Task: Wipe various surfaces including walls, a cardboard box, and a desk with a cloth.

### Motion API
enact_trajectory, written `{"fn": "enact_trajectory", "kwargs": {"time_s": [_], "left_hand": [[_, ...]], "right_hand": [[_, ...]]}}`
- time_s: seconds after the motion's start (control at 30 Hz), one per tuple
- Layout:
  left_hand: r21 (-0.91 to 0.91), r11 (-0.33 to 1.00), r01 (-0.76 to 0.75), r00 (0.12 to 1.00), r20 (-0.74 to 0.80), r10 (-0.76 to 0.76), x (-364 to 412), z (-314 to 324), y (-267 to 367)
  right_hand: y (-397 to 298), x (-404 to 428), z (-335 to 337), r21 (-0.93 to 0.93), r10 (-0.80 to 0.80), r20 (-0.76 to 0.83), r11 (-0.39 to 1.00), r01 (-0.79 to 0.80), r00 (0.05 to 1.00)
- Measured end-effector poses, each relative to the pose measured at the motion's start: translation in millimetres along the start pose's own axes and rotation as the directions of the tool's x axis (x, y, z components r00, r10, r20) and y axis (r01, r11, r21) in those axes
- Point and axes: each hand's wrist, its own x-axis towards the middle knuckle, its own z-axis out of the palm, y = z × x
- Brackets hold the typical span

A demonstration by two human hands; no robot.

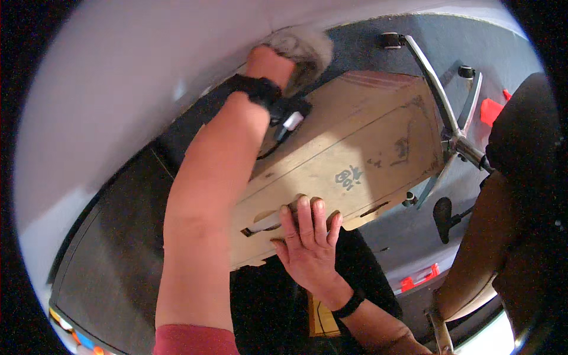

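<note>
My left arm reaches across to the far side of a light-brown box (310, 164) with a dark printed character on it. At the far end, my left hand (271, 65) is motion-blurred, its fingers hidden by a crumpled greyish cloth (306, 51) that it seems to grip. A black strap (255, 88) circles that wrist, and beside it is a dark device with a pale connector (293, 120) and black cable. My right hand (308, 239) rests palm down on the box's near edge with fingers spread, beside a cut-out slot (262, 224). A black band (349, 304) is on the right wrist.
A swivel chair's metal base (457, 137) with casters stands right of the box, its dark seat (510, 222) close by. Red pieces (490, 111) lie on the grey floor. A dark flat surface (111, 239) extends left, and a pale wall (133, 57) rises behind.
</note>
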Motion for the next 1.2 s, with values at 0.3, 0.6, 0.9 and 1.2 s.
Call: {"fn": "enact_trajectory", "kwargs": {"time_s": [0.3, 0.6, 0.9, 1.2], "left_hand": [[-0.428, 0.903, 0.023, 0.990, -0.118, -0.081, 18, -4, 41], [-0.990, -0.134, 0.039, 0.999, 0.038, 0.011, -67, -98, 30], [-0.955, 0.183, 0.234, 0.911, 0.150, -0.384, -157, -210, 112], [0.945, 0.306, -0.120, 0.633, -0.165, 0.756, -74, -189, 111]], "right_hand": [[-4, 1, -7, -0.008, -0.004, -0.019, 1.000, 0.003, 1.000], [-4, 3, -15, 0.050, -0.008, 0.008, 0.999, 0.007, 1.000], [0, 1, -18, 0.024, 0.003, 0.010, 1.000, -0.003, 1.000], [-14, 11, -44, 0.035, -0.029, 0.038, 0.999, 0.028, 0.999]]}}
